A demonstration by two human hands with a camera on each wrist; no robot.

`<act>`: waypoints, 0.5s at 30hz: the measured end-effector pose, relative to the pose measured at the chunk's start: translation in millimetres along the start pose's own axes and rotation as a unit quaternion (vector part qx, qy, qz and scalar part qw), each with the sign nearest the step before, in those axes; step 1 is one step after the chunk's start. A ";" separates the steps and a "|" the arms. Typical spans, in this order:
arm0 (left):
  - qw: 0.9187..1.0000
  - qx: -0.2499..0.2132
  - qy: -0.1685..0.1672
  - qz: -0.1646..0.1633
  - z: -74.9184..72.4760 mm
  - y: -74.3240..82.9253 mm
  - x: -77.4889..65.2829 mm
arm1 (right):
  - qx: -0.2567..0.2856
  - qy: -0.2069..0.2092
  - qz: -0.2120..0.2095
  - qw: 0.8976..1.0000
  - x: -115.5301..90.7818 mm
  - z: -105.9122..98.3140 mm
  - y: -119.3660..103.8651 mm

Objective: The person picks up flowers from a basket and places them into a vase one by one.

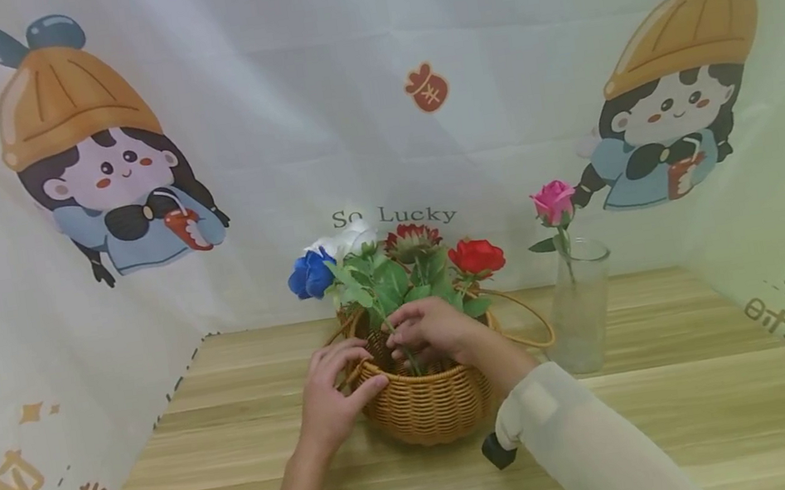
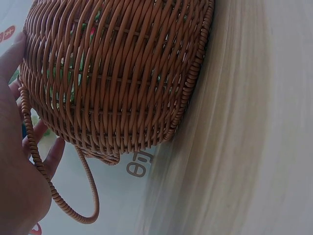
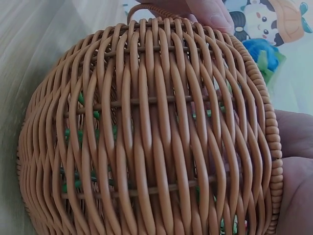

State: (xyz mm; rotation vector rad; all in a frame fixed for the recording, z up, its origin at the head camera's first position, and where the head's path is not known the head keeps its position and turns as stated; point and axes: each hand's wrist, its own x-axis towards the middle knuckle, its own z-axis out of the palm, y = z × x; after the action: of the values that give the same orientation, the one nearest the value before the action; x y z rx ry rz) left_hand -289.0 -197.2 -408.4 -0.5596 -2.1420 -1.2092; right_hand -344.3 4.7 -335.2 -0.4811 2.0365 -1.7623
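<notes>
- We see the wicker basket [image 1: 430, 407] standing on the wooden table [image 1: 688, 421], right in the middle, with both hands at its mouth.
- The left hand [image 1: 331, 400] grips the near-left rim, thumb hooked over the edge and fingers curled along the outside wall.
- From the left wrist view, the palm lies against the basket's woven side [image 2: 117, 73], and one loop handle [image 2: 73, 205] hangs down past the fingers [image 2: 54, 156].
- The right hand [image 1: 431, 332] reaches over the opening from the right and pinches a green stem [image 1: 399, 344] between its fingertips, just above the rim.
- That stem rises into a cluster of leaves behind the hand; which bloom it carries, we cannot tell.
- Up top we have a blue flower [image 1: 310, 275], a white flower [image 1: 350, 241], a dark red flower [image 1: 410, 241] and a red rose [image 1: 477, 256], all standing up out of the basket.
- The right wrist view gives us the basket wall [image 3: 146, 147] up close, green showing through the weave, the blue flower [image 3: 261, 51] beyond the rim.
- To the right of the basket, near but apart, stands a clear glass vase [image 1: 582, 310] holding one pink rose [image 1: 554, 201] upright.
- A cartoon-printed backdrop [image 1: 374, 113] wraps around the table on three sides.
</notes>
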 end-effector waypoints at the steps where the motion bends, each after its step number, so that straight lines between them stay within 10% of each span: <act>1: 1.000 -0.001 0.001 -0.002 0.0 0.2 0.0 | 0.008 0.004 -0.007 1.000 0.0 -0.3 -0.2; 15: 1.000 0.000 0.002 0.003 0.8 1.1 -0.3 | 0.087 0.071 -0.103 0.988 -5.0 -3.4 -1.3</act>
State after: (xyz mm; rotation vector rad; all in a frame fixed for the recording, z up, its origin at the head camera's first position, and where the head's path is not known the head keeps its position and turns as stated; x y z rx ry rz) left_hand -288.4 -195.9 -408.2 -0.5632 -2.1362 -1.2070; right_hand -341.7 9.9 -333.1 -0.5415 1.9604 -2.1325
